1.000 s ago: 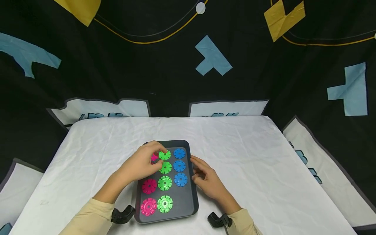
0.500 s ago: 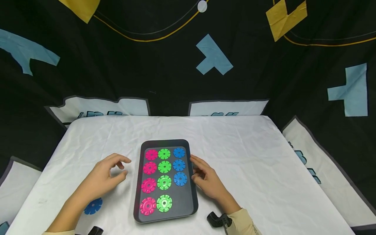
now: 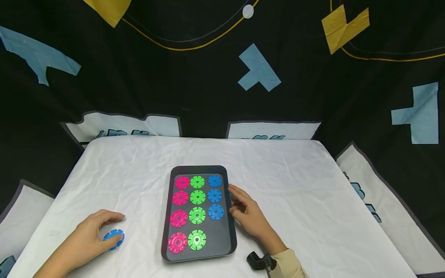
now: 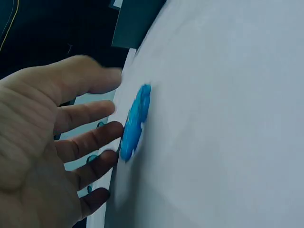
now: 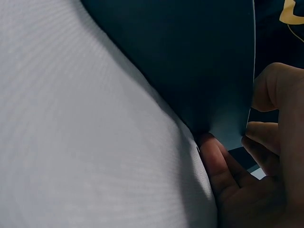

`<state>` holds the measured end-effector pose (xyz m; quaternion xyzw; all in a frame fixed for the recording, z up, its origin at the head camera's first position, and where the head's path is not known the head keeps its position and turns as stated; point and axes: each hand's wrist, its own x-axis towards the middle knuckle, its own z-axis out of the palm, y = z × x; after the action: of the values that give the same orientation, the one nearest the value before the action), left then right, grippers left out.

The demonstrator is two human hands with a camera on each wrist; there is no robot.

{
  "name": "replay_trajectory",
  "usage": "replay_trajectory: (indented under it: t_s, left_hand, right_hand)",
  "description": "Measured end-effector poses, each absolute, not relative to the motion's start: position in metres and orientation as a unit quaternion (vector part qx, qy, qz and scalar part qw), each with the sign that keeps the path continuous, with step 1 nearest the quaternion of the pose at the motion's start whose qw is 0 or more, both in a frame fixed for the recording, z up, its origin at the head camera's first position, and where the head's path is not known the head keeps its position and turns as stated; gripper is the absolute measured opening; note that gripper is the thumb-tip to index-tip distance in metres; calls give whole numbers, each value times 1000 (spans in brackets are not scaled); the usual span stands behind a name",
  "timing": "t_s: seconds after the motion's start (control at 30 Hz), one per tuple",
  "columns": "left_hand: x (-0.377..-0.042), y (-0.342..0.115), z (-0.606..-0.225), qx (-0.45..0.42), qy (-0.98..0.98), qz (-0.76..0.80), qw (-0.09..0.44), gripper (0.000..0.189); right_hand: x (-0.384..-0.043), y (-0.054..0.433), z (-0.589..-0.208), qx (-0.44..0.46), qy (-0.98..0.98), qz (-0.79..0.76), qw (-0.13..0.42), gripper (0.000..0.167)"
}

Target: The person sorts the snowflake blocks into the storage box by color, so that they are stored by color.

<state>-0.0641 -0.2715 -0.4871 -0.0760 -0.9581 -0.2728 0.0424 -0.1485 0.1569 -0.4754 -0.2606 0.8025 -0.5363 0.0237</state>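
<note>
My left hand [image 3: 87, 238] is spread low over the white cloth, left of the tray. Its thumb overlaps a blue notched plastic disc [image 3: 113, 233] in the head view. Seen from the left wrist, the fingers are extended beside the tilted-looking disc [image 4: 136, 122], with a gap between thumb and disc. My right hand [image 3: 248, 214] rests its fingertips against the right outer wall of a dark grey tray [image 3: 218, 241]. Inside the tray lie columns of pink discs [image 3: 179, 218], green discs [image 3: 197, 215] and, at the right, three blue discs [image 3: 214, 195].
A white cloth [image 3: 285, 185] covers the table. Behind it hangs a black curtain [image 3: 194, 85] with light blue and yellow patches. A black wrist device [image 3: 259, 261] sits by the right sleeve [image 3: 288, 262].
My left hand has left the pink and green discs in the tray and moved left and down to the loose blue disc. The right hand stays at the tray's side.
</note>
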Motion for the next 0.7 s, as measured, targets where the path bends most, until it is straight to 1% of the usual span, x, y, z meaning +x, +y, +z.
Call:
replay_trajectory:
  t_s: [0.2,0.4,0.7]
  left_hand:
    - [-49,-277,-495,-53,-968,-245,26,56]
    - [-45,-275,-495,-47,-972,-229,21,51]
    - [-50,-265,-493,-55,-981,-183,29,45]
  right_hand:
    - [-148,156,-476,-264,798,-541,19,62]
    - [-148,156,-476,-269,797,-541,15,62]
    - [-147,156,-475,-265,798,-541,16,62]
